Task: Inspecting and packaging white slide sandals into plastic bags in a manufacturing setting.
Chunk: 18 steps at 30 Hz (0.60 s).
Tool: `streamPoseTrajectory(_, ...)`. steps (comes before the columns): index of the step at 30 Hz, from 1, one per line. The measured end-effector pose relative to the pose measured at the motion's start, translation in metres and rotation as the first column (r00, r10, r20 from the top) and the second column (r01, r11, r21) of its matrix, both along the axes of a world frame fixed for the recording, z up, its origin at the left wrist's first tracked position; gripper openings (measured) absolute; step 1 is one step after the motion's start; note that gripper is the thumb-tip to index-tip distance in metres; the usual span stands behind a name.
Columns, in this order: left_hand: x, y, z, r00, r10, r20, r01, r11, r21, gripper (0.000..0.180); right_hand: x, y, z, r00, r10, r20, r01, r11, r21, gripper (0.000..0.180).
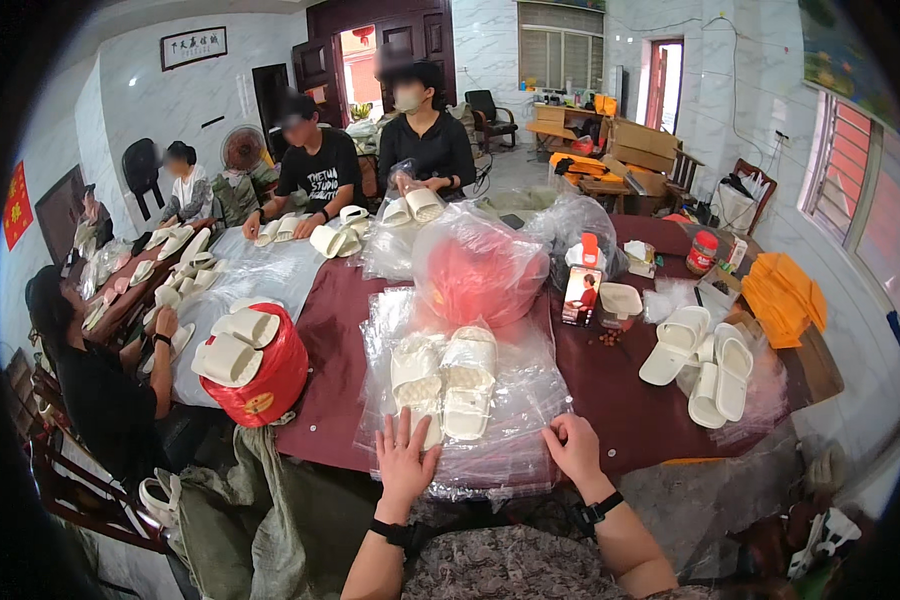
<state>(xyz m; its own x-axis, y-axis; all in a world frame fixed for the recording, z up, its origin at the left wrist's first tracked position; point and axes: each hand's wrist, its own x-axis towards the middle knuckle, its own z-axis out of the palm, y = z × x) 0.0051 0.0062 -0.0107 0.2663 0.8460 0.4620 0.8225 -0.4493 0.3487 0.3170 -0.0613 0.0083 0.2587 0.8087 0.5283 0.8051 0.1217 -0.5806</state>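
Note:
In front of me a pair of cream slippers (469,385) lies on a stack of clear plastic bags (500,462). Glossy film seems to cover the slippers; whether both are fully inside a bag I cannot tell. My left hand (404,466) is open, fingers spread and flat, its fingertips at the near end of the left slipper. At the right edge of the bags, my right hand (576,447) is closed, thumb and forefinger pinching a clear plastic bag by its side.
Behind the slippers stands a red bundle (480,270) in clear plastic. To the left, a red sack (260,375) carries slippers. On the right are a phone (580,295), a red-lidded jar (702,252), more slippers (675,345) and orange cloth (782,297). Several people sit or stand around the tables.

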Motion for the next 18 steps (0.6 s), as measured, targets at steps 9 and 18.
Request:
streamPoseTrajectory(9,0.001,-0.001,-0.007,1.0,0.007,0.021,-0.008,1.0,0.031,0.056,0.003,-0.001,-0.006,1.0,0.015,0.018,-0.015,1.0,0.002,0.018)
streamPoseTrajectory(18,-0.003,0.001,-0.01,0.999,0.018,0.027,-0.019,0.997,0.072,0.056,0.001,0.008,-0.009,0.999,0.039,0.036,-0.039,0.999,0.0,0.018)
